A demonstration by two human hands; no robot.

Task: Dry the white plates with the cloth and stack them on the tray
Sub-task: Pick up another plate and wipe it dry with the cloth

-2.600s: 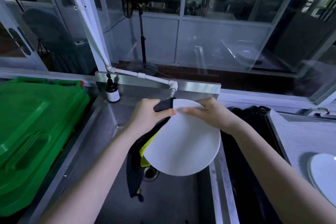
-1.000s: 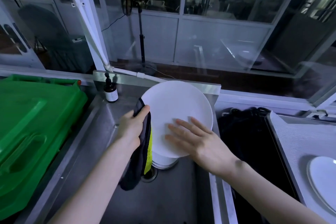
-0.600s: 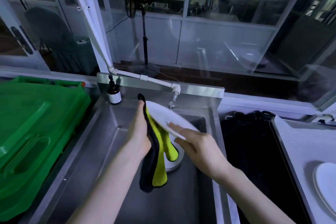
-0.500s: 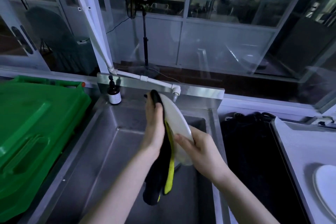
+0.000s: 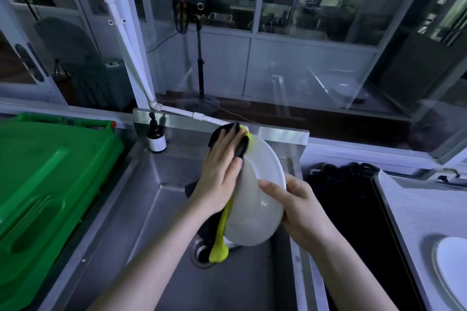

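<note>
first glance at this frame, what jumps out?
The white plate held on edge over the steel sink, centre frame: left hand presses a black-and-yellow cloth to it, right hand grips its rim. Next, the big green bin lid at far left, and another plate on the tray at right.

- I have one view only: a head-worn wide-angle camera, so no second view overlaps it.
- It faces forward and down, over the sink toward the window behind it.
- It sits close: both forearms enter from the bottom edge, and the left hand and right hand meet near centre frame.
- The wide lens bends straight lines near the borders.
- The left edge crops the green bin; the right edge crops the tray.
</note>
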